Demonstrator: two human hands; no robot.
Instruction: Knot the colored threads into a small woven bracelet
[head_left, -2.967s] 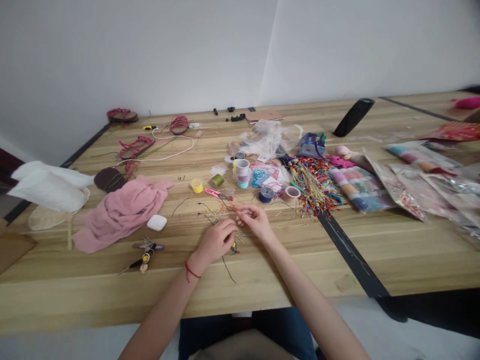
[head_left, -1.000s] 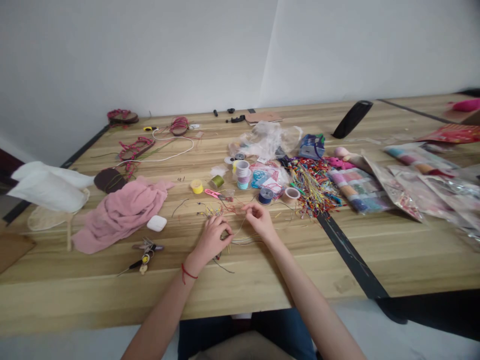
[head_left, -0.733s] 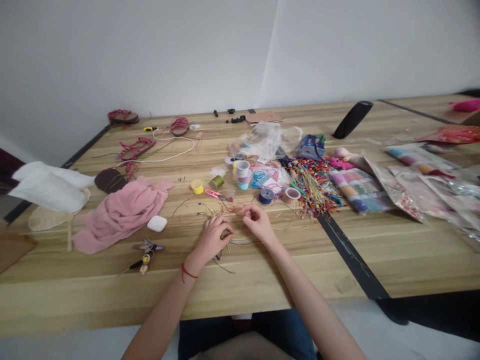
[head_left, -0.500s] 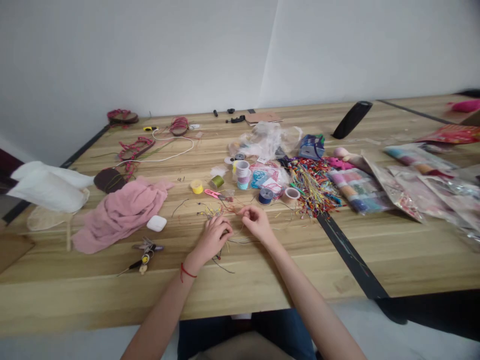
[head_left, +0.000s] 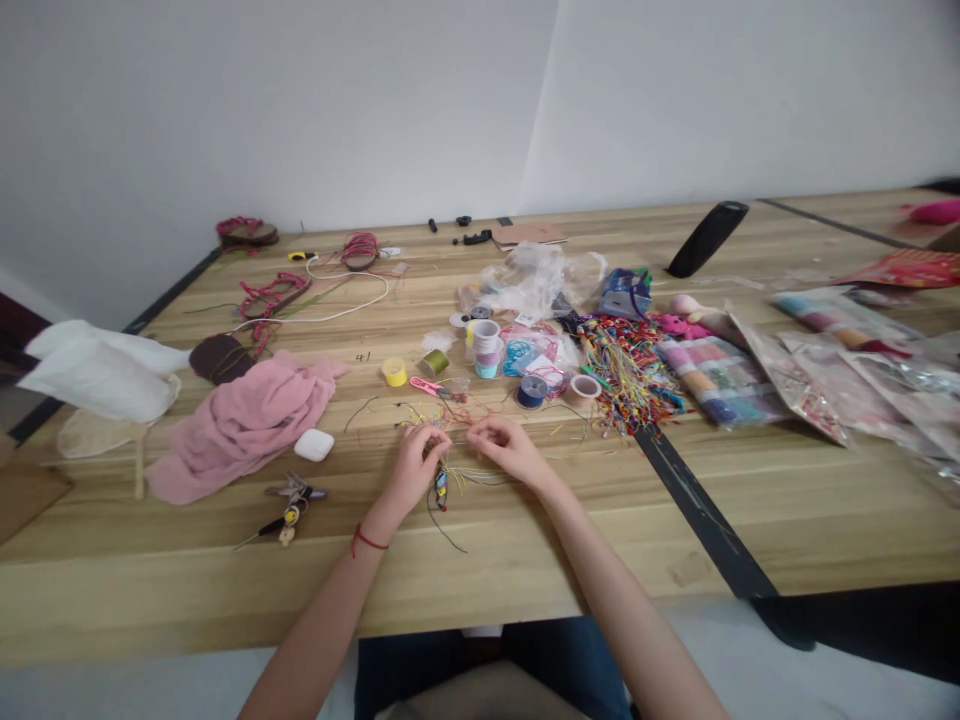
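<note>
The small woven strip (head_left: 441, 488) with many colours hangs above the desk (head_left: 525, 560), just under the left hand (head_left: 412, 472), and thin threads (head_left: 476, 477) go out from it to the side of the right hand (head_left: 510, 447). The left hand is closed narrow and its fingers pinch the top of this strip. The right hand is just beside it, with the fingers curled in a narrow shape, but I cannot tell if they hold a thread. A red string (head_left: 367, 543) is around the left wrist.

Behind the small woven strip are the pink thread snips (head_left: 426, 387), the olive green spool (head_left: 435, 363) and the yellow spool (head_left: 394, 372). To the right of it, there are a navy spool (head_left: 531, 392) and a big bunch of colourful threads (head_left: 628, 375). To the left of it lie a white earbud case (head_left: 313, 445) and a pink cloth (head_left: 247, 430), and a small bunch of keyrings (head_left: 291, 505) is nearer the desk edge.
</note>
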